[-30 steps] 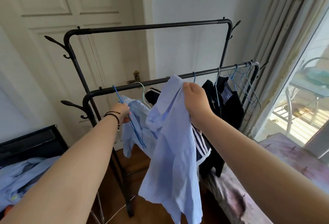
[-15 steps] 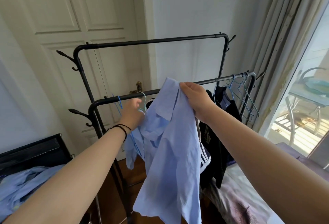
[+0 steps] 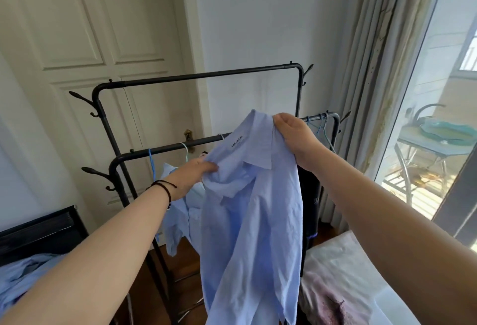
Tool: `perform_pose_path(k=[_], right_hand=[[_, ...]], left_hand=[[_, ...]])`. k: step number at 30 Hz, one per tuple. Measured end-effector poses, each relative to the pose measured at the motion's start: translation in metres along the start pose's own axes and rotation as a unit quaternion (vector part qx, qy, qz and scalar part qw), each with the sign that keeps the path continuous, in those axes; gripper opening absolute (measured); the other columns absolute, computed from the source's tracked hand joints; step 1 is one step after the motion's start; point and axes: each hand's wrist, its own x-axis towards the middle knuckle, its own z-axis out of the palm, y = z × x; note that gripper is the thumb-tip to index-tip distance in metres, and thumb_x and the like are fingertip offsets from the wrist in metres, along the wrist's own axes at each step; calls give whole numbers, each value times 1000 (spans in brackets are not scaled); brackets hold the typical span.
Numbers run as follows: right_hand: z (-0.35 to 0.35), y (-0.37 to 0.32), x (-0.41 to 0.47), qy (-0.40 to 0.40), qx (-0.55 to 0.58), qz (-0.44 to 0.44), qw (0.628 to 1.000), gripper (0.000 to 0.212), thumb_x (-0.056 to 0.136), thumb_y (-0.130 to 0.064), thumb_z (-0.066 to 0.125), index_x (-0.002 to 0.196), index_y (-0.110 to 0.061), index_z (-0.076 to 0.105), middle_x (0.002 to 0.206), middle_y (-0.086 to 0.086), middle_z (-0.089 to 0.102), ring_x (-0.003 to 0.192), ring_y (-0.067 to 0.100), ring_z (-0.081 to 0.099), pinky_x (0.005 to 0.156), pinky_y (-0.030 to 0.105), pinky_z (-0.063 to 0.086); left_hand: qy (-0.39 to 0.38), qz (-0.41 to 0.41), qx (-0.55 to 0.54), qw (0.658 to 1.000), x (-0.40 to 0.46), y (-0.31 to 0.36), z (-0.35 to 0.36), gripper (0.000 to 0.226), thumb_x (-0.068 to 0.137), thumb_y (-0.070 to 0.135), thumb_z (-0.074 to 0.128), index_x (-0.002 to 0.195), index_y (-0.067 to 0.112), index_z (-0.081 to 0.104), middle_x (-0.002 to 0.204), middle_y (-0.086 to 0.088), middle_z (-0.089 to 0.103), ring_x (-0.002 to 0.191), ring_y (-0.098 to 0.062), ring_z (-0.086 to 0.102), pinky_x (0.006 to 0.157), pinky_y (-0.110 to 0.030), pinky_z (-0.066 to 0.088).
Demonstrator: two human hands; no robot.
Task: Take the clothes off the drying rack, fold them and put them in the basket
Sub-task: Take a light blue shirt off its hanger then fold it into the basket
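Head view | light-blue shirt (image 3: 247, 221) hangs off the hanger, in front of the drying rack (image 3: 206, 77) | my right hand (image 3: 291, 133) pinches the collar, my left hand (image 3: 198, 172) grips bunched cloth below it | advice: find both shoulders before folding | basket unseen.

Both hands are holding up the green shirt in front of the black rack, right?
Not quite: the shirt is light blue, not green. The head view shows the left hand and the right hand both holding it up near the collar, in front of the black rack.
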Motion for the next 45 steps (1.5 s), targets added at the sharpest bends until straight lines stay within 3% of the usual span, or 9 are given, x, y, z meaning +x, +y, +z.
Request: perform_pose_path(k=[8, 14, 17, 20, 25, 29, 32, 35, 45], right_hand=[[-71, 12, -29, 8, -221, -65, 973, 29, 103, -25, 41, 77, -17, 49, 71, -4, 48, 67, 12, 41, 61, 25, 35], [-124, 16, -55, -95, -334, -50, 937, 27, 88, -37, 69, 100, -20, 52, 94, -1, 56, 79, 11, 48, 73, 30, 42], [-145, 17, -67, -142, -380, -59, 912, 51, 74, -29, 83, 111, -23, 49, 94, -8, 55, 79, 10, 49, 68, 21, 42], [-157, 23, -74, -116, -377, -98, 914, 30, 81, -22, 77, 100, -22, 54, 81, -12, 52, 78, 13, 49, 67, 21, 39], [-169, 30, -86, -72, -368, -103, 921, 36, 86, -26, 72, 64, -15, 45, 58, -6, 37, 56, 11, 35, 59, 31, 30], [-177, 31, -89, -24, -385, -70, 920, 42, 83, -40, 72, 60, -21, 43, 56, -5, 39, 53, 15, 36, 54, 31, 29], [-181, 34, -89, -22, -366, -67, 928, 36, 88, -34, 68, 62, -19, 47, 58, -4, 41, 54, 14, 37, 53, 30, 28], [-179, 38, -91, -17, -356, -62, 932, 34, 94, -28, 61, 64, -19, 50, 59, -4, 42, 55, 13, 38, 52, 27, 29], [-168, 27, -78, 29, -358, -2, 933, 49, 93, -39, 61, 57, -17, 36, 55, -1, 34, 51, 15, 30, 48, 30, 23]], left_hand=[[78, 24, -51, 995, -10, 38, 53, 27, 90, 30, 58, 105, 12, 73, 101, -9, 74, 97, -26, 65, 88, -35, 47], [-62, 74, 7, 995, -24, 46, 61, 101, 47, 64, 88, 119, 2, 54, 102, -18, 61, 91, -25, 59, 82, -37, 49], [-98, 89, 144, 981, -38, 56, 69, 99, 43, 64, 89, 122, 21, 47, 100, -10, 54, 86, -13, 59, 79, -32, 53], [-75, 85, 314, 943, -47, 60, 84, 94, 55, 39, 94, 126, 33, 33, 123, -10, 49, 108, -18, 55, 91, -35, 52], [-3, 170, 411, 896, -53, 47, 104, 62, 69, 30, 87, 113, 21, 46, 106, 5, 45, 94, -12, 49, 80, -29, 41], [39, 229, 380, 895, -48, 38, 98, 8, 88, 27, 71, 85, 33, 66, 89, -5, 56, 85, -21, 56, 80, -39, 47], [63, 213, 336, 915, -53, 40, 106, 27, 99, 19, 55, 84, 39, 66, 84, 5, 54, 77, -5, 53, 70, -23, 44], [86, 179, 294, 935, -49, 35, 113, 28, 103, 28, 45, 111, 14, 67, 103, -2, 66, 91, -15, 61, 81, -33, 49], [91, 91, 34, 991, -32, 47, 124, 22, 102, 44, 42, 111, 36, 60, 119, 2, 67, 115, -20, 61, 106, -43, 45]])
